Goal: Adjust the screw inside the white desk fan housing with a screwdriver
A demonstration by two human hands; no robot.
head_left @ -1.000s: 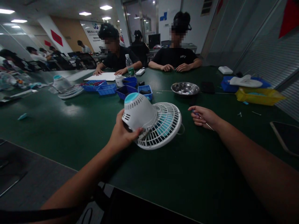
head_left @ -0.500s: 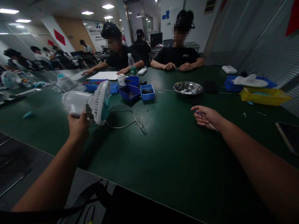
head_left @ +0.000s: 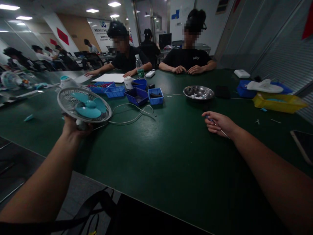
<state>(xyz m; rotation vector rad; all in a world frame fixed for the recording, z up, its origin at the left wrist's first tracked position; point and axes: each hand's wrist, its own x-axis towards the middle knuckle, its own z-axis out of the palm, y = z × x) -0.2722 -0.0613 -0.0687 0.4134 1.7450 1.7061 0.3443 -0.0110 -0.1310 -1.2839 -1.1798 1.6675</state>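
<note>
At the left, my left hand (head_left: pixel 73 127) grips a small electric fan (head_left: pixel 89 103) from below, clear of the tabletop. Its turquoise blades and pale round guard face up and toward me; the motor housing is mostly hidden behind the guard. A white power cord (head_left: pixel 132 121) runs from the fan in loops over the table. Over the right half of the table, my right hand (head_left: pixel 218 124) is closed around a screwdriver (head_left: pixel 222 132). The blue handle is mostly covered by my fingers, and the thin metal shaft points back toward my wrist.
On the green table (head_left: pixel 156 156) stand blue bins (head_left: pixel 137 96), a steel bowl (head_left: pixel 198 94) with small white parts, a yellow bin (head_left: pixel 278 101) and a water bottle (head_left: pixel 140 68). A phone (head_left: pixel 303 145) lies at the right edge. Two people sit opposite.
My left hand has turned the fan from side-on so that its blades now face up toward me. The right hand with the screwdriver has barely moved.
</note>
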